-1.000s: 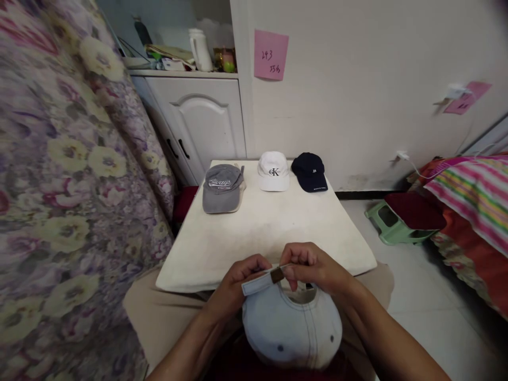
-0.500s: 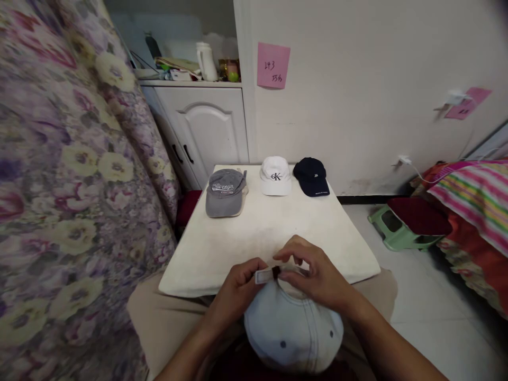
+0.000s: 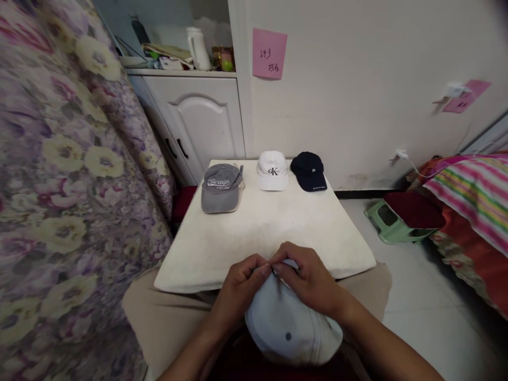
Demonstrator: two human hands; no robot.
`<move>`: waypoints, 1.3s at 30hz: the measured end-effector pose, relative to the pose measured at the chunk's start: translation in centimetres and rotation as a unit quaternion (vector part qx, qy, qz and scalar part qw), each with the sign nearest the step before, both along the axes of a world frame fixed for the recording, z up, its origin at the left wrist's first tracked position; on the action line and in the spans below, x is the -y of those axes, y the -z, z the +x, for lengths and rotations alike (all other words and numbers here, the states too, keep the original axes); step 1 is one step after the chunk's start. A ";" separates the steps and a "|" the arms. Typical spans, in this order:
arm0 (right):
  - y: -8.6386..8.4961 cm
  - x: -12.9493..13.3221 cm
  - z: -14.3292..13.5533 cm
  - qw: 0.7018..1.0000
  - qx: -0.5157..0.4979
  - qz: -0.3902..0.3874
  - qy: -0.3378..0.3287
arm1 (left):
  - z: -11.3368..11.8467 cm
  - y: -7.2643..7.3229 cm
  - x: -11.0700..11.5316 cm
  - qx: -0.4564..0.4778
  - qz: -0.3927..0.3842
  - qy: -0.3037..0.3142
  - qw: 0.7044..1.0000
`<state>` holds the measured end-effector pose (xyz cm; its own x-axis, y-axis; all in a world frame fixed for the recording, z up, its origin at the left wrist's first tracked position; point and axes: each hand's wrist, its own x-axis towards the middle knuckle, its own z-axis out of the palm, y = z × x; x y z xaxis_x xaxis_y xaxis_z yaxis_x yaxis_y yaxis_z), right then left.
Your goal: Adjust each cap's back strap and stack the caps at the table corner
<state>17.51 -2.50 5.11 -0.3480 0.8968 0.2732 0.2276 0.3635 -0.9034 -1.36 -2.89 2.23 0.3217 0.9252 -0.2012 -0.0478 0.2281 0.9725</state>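
A light blue baseball cap (image 3: pixel 291 325) sits in my lap at the near edge of the table, its crown toward me. My left hand (image 3: pixel 245 280) pinches the cap's upper edge with thumb and forefinger. Right beside it, my right hand (image 3: pixel 305 275) pinches the same edge, and the fingertips of both hands nearly meet. The strap at that spot is covered by my fingers. Farther off on the table stand a grey cap (image 3: pixel 221 188) with lettering, a white cap (image 3: pixel 273 170) and a navy cap (image 3: pixel 308 171).
The cream-covered table (image 3: pixel 238 238) reaches to the wall. A floral curtain (image 3: pixel 79 211) hangs close on the left, before a white cabinet (image 3: pixel 202 116). To the right are a green stool (image 3: pixel 391 222) and a bed with a striped cover (image 3: pixel 472 190).
My hands have drawn together, and the strap end that stuck out between them is now covered by my fingers. The view has shifted slightly, with the table caps a little higher.
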 end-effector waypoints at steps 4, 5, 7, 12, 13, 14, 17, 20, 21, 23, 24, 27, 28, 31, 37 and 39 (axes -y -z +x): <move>0.3 -0.3 0.5 0.979 -0.147 -0.140 0.025 | -0.4 0.1 -0.3 0.013 -0.012 0.018 1.000; 0.4 -0.4 0.5 0.973 -0.165 -0.161 0.023 | -0.6 0.0 -0.4 0.009 -0.012 0.033 0.999; 0.4 -0.5 0.4 0.969 -0.173 -0.177 0.021 | -0.7 -0.7 -0.6 -0.021 0.012 0.063 0.998; -0.5 -0.5 -0.3 0.982 -0.135 -0.135 -0.003 | -0.5 -3.4 -0.3 -0.164 0.173 0.096 0.966; -0.7 -0.5 -0.4 0.985 -0.122 -0.123 -0.010 | -0.3 -3.7 -0.2 -0.191 0.189 0.090 0.959; -0.9 -0.5 -0.5 0.988 -0.109 -0.109 -0.013 | -0.1 -3.9 -0.1 -0.211 0.197 0.081 0.954; -1.2 -0.8 0.0 0.996 -0.074 -0.055 -0.009 | 0.2 -3.5 0.1 -0.211 0.198 0.047 0.956; -0.7 -1.3 1.1 0.998 -0.032 -0.050 -0.014 | 0.3 -2.6 0.1 -0.159 0.180 0.011 0.971; -0.4 -1.5 1.5 0.997 -0.020 -0.073 -0.030 | 0.2 -2.4 0.1 -0.144 0.168 0.002 0.975; 0.4 -1.8 1.9 0.986 -0.018 -0.142 -0.081 | 0.1 -2.1 0.1 -0.118 0.145 0.000 0.982; 0.7 -1.9 2.0 0.979 -0.027 -0.176 -0.104 | 0.0 -2.1 0.0 -0.106 0.138 0.003 0.985; 1.5 -2.2 2.0 0.966 -0.062 -0.220 -0.118 | -0.3 -2.2 0.0 -0.079 0.138 -0.002 0.987; 1.7 -2.3 2.0 0.967 -0.067 -0.221 -0.106 | -0.4 -2.2 -0.1 -0.073 0.140 -0.006 0.987; 1.9 -2.5 2.2 0.968 -0.071 -0.222 -0.089 | -0.8 -2.3 -0.1 -0.057 0.145 -0.010 0.988; 2.6 -2.3 2.9 0.965 -0.080 -0.237 -0.078 | -1.4 -1.5 0.0 0.004 0.120 -0.030 0.992; 3.0 -2.2 2.9 0.967 -0.084 -0.230 -0.069 | -1.5 -1.1 0.0 0.033 0.116 -0.041 0.992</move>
